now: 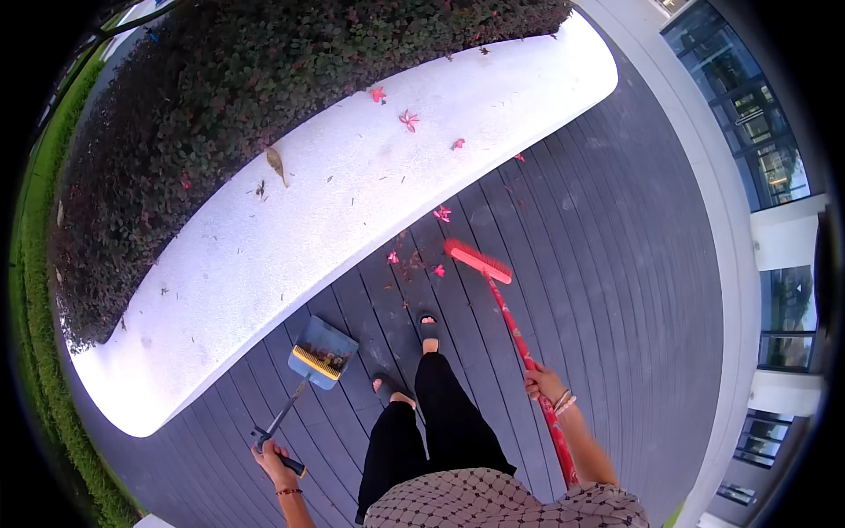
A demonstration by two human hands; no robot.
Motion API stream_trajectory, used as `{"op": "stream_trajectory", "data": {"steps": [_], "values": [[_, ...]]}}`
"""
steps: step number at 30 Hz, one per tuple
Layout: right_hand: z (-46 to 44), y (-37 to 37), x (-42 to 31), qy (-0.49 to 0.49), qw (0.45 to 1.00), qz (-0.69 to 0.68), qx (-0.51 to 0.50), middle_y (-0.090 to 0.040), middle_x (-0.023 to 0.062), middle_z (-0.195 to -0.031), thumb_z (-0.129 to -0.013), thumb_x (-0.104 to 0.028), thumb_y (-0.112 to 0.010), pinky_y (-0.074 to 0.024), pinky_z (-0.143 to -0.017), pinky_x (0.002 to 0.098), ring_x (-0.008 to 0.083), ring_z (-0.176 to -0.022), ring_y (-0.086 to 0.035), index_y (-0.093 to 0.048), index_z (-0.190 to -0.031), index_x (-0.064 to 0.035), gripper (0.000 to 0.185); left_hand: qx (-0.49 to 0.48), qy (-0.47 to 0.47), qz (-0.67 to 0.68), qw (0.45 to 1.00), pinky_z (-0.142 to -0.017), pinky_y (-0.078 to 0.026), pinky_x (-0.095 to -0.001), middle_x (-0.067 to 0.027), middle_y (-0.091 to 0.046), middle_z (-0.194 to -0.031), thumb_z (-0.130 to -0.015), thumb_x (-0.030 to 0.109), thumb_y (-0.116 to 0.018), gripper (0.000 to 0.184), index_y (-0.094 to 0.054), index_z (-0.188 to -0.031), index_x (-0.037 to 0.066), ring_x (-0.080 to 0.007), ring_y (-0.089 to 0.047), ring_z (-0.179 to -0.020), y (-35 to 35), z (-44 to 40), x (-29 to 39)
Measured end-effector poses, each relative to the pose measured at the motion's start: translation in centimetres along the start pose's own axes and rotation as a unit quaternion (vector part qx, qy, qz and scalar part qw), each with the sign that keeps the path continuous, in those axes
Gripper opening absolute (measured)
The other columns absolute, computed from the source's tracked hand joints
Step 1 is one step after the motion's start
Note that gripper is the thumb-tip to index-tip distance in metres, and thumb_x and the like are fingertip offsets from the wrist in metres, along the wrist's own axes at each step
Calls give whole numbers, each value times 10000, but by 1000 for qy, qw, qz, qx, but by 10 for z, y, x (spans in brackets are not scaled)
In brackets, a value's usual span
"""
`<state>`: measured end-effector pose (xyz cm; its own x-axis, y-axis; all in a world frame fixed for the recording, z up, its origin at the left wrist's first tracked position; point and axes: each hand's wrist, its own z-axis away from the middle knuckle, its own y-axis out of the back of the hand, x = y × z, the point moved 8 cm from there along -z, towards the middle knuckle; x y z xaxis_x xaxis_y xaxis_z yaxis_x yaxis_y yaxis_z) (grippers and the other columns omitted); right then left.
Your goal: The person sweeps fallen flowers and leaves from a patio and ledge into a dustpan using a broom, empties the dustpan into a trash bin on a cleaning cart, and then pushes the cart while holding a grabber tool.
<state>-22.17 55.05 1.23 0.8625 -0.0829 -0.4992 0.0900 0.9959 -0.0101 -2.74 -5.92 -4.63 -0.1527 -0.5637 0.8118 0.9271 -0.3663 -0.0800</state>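
The left hand (275, 461) grips the black handle (291, 464) of a blue-grey dustpan (326, 332), likely light and rigid, near a curved white ledge (264, 251); rightward, a long red broom (478, 261), probably light, is sensibly gripped mid-shaft by the right hand (546, 385).

A red broom (518, 337) slants well right of a blue-grey dustpan (320, 333).

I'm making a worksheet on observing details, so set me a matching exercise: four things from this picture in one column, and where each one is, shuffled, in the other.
Things
1. broom
2. hedge
3. dustpan
4. sandals

Places
A. worn by the person
B. held in the left hand
C. held in the right hand
D. along the far side of the white ledge

Pairs: 1-C, 2-D, 3-B, 4-A
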Motion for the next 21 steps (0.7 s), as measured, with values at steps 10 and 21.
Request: {"op": "stream_trajectory", "data": {"steps": [10,21], "values": [[-222,155,-165,121,977,-115,130,-439,30,-601,-859,-158,-455,-381,-333,254,101,-401,-422,-428,-944,-90,113,120,-26,-222,967,-380,-334,-225,-1,-377,-518,-776,90,-543,111,-458,-713,58,-107,-365,-405,-72,82,50],[-338,170,-188,87,965,204,139,-526,153,-620,-797,-123,-399,-418,-377,362,260,-404,-519,-325,-1175,-73,388,132,29,-270,953,-395,-295,-230,23,-355,-505,-837,55,-474,192,-458,-649,93,-87,-328,-430,-225,99,28]]}}
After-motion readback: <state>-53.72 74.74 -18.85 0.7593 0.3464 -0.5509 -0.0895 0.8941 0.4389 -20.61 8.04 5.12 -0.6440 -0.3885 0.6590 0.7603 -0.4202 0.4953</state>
